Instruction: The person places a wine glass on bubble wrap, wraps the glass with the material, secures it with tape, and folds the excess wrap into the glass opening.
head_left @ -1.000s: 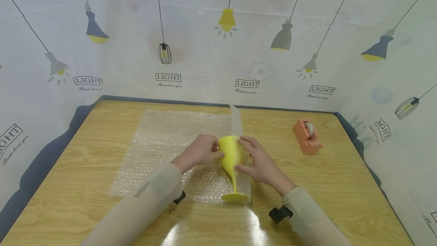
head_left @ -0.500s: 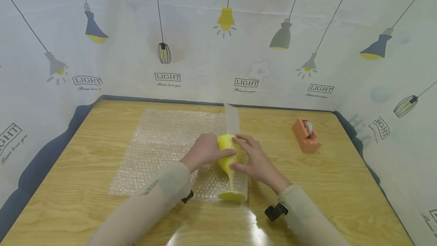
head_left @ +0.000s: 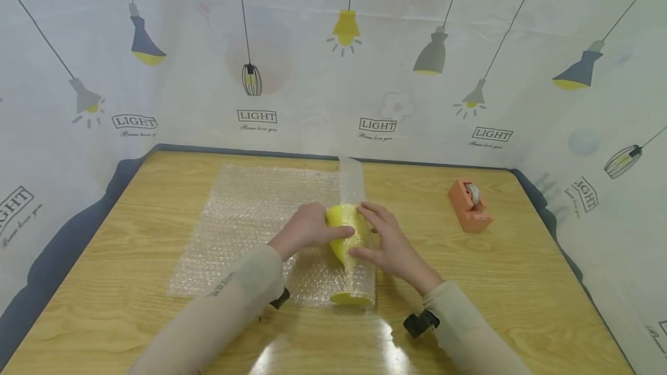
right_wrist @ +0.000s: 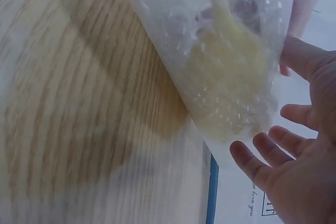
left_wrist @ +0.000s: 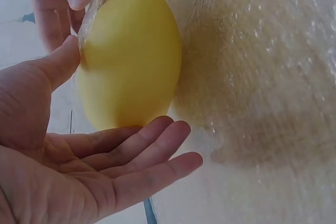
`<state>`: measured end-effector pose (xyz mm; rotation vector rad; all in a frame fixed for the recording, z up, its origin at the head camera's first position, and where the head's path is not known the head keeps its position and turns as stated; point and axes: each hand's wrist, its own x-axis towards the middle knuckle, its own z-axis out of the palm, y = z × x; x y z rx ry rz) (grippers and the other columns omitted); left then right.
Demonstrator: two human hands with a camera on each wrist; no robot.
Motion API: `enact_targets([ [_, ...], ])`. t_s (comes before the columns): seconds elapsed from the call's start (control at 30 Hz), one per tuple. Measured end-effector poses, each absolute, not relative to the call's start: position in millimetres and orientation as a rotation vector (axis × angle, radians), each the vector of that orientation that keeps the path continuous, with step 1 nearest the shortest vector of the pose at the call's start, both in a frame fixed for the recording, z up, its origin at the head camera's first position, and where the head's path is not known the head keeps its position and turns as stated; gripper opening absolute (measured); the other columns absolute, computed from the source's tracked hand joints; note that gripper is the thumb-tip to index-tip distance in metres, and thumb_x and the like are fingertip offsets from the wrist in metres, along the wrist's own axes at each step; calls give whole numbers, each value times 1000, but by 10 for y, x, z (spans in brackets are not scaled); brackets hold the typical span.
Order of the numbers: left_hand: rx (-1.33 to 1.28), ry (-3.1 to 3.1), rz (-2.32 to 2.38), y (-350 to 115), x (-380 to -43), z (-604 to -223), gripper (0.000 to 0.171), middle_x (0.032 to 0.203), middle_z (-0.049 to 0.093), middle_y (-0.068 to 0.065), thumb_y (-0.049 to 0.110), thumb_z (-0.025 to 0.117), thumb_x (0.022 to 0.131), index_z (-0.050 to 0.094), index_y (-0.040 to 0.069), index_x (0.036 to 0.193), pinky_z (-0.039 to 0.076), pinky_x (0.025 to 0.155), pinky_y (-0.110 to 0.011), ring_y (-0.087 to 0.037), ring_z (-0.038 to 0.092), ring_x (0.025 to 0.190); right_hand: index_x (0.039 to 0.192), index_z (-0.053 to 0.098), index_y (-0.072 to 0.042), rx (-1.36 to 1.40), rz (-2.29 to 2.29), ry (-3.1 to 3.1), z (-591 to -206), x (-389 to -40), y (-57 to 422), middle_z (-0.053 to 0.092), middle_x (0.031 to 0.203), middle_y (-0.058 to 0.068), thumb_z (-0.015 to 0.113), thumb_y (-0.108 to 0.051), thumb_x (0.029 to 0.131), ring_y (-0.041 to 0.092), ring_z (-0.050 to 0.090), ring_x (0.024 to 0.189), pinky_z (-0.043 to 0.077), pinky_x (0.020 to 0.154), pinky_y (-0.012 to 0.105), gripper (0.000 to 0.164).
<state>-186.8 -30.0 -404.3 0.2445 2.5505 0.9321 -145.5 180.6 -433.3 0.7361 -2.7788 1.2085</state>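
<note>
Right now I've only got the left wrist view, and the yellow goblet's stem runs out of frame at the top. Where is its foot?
Observer: In the head view, the foot of the yellow goblet lies towards the person, at the near edge of the bubble wrap.
Operator: Is the goblet's other side covered?
Observer: Yes, the right wrist view shows bubble wrap over it on that side.
Operator: Any tape in sight?
Observer: In the head view, an orange tape dispenser stands on the table, to the right of the right hand and farther from the person.
</note>
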Motion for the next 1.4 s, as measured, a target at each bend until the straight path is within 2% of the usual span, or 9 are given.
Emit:
enact_targets([
  [0.3, 234, 2518, 863, -357, -1922, -4065, 54, 59, 44, 6, 60, 76, 86, 57, 13, 67, 38, 46, -22, -9, 39, 51, 153, 42, 4, 743, 1306, -2742, -4363, -1491, 1878, 35, 160, 27, 79, -16, 92, 45, 48, 136, 53, 103, 56, 74],
  [0.53, 205, 2491, 873, -427, -1923, -4057, 60, 60, 41, 6, 58, 77, 86, 74, -1, 88, 38, 48, -23, -10, 39, 54, 154, 41, 2, 752, 1360, -2758, -4381, -1491, 1862, 33, 162, 26, 78, -18, 93, 45, 52, 133, 54, 102, 54, 74],
  [0.6, 204, 2494, 871, -444, -1924, -4049, 59, 59, 40, 6, 58, 77, 86, 74, -1, 85, 38, 47, -23, -10, 38, 53, 155, 41, 2, 747, 1370, -2764, -4388, -1491, 1848, 33, 163, 25, 77, -19, 94, 45, 50, 135, 53, 103, 54, 74],
  [0.67, 212, 2498, 869, -461, -1925, -4049, 57, 60, 45, 5, 57, 77, 87, 74, 0, 84, 43, 49, -25, -11, 42, 54, 155, 41, 1, 745, 1369, -2768, -4386, -1490, 1834, 32, 163, 24, 77, -20, 94, 44, 48, 137, 53, 103, 54, 73],
  [0.8, 226, 2506, 870, -502, -1933, -4050, 55, 76, 66, -2, 57, 77, 88, 77, 2, 93, 58, 66, -34, -16, 59, 67, 155, 42, 1, 757, 1371, -2759, -4374, -1489, 1806, 32, 163, 22, 78, -20, 94, 44, 44, 141, 53, 103, 54, 73],
  [0.9, 227, 2503, 887, -535, -1936, -4053, 54, 87, 72, -8, 55, 77, 87, 77, 2, 99, 60, 74, -39, -21, 65, 77, 154, 42, 2, 775, 1377, -2739, -4373, -1490, 1790, 33, 163, 23, 77, -18, 94, 44, 43, 142, 54, 102, 55, 73],
  [1.03, 231, 2513, 897, -581, -1941, -4077, 53, 98, 75, -10, 52, 78, 88, 76, 2, 105, 61, 78, -40, -24, 68, 86, 153, 43, 3, 805, 1380, -2703, -4387, -1497, 1777, 35, 162, 24, 72, -14, 97, 44, 44, 142, 55, 99, 55, 65],
  [1.2, 236, 2529, 906, -646, -1942, -4095, 59, 120, 73, -17, 50, 79, 88, 73, 1, 120, 59, 93, -48, -34, 69, 109, 151, 44, 5, 830, 1390, -2669, -4402, -1501, 1761, 37, 160, 25, 65, -8, 100, 45, 47, 139, 57, 95, 54, 57],
  [1.4, 237, 2529, 925, -699, -1935, -4088, 63, 126, 71, -19, 48, 79, 88, 70, -1, 127, 55, 101, -51, -37, 66, 118, 149, 47, 5, 817, 1411, -2648, -4406, -1500, 1729, 40, 158, 25, 67, -7, 99, 45, 48, 137, 58, 95, 52, 56],
])
